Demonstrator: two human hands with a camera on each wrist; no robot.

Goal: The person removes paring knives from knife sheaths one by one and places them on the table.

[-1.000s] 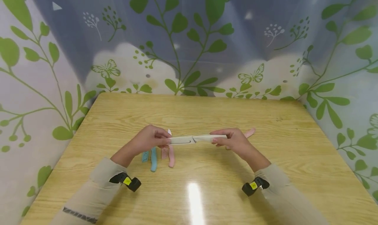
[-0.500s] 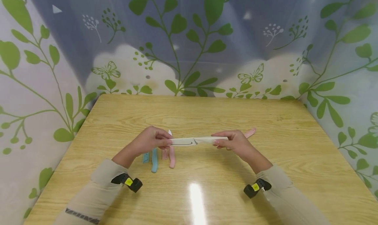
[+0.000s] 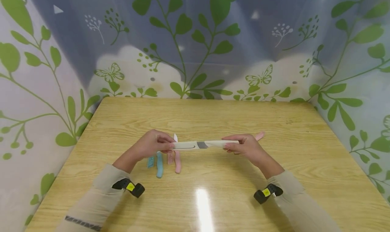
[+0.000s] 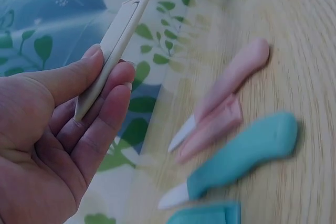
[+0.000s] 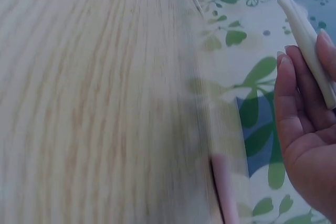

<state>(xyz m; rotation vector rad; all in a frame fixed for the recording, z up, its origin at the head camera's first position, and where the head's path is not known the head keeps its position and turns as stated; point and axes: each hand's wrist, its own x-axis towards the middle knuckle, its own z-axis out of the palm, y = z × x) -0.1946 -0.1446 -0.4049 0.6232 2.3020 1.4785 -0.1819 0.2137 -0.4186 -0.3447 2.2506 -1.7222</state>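
Note:
Just above the table, a small white-handled knife is partly out of its white sheath. My left hand point(image 3: 154, 144) pinches the sheath point(image 4: 116, 38) between thumb and fingers. Around the white handle point(image 5: 307, 45) my right hand point(image 3: 245, 149) curls its fingers and thumb. A short stretch of grey blade point(image 3: 202, 145) shows between sheath and handle. Below the left hand lie a pink knife point(image 4: 236, 72) and a teal knife point(image 4: 247, 150), both with bare white blades. A pink sheath point(image 4: 212, 129) and a teal sheath point(image 4: 205, 214) lie beside them.
A pink handle-like piece point(image 3: 260, 136) lies on the wooden table point(image 3: 237, 198) behind the right hand, partly hidden by it. Leaf-patterned curtains point(image 3: 198, 56) stand around the table's back and sides. A bright light reflection crosses the tabletop near the front.
The two hands have drawn slightly apart, the right one moving right with the knife handle and the left one a little left with the sheath. More grey blade shows between them.

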